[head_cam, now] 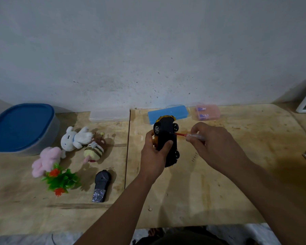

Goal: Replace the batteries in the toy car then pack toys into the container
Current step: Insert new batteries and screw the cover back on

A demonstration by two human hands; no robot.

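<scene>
- While the left hand [155,152] grips the toy car [166,138] above the wooden table [184,191], the car is turned so that its black underside faces the camera; the thumb lies on the underside and the other fingers curl round the yellow body.
- The right hand [212,144] pinches a screwdriver [191,136] with a clear handle and a red shaft; its tip touches the underside of the car, between the wheels.
- The car is held near the middle of the table, in front of a blue case [167,114] which lies at the wall.
- Just right of the blue case there is a pink transparent box [208,112] with small things inside; I cannot tell what they are.
- A clear flat box [109,116] lies at the wall, left of the blue case.
- The container [23,128], grey with a blue lid on it, stands at the far left of the table.
- Near the container lie a white plush rabbit [74,138], a striped plush bee [94,149] and a pink plush toy [46,160], close together.
- A green plastic plant [60,179] with red flowers lies just in front of the pink plush toy.
- A black remote control [101,184] lies to the right of the plant, well apart from the car.
</scene>
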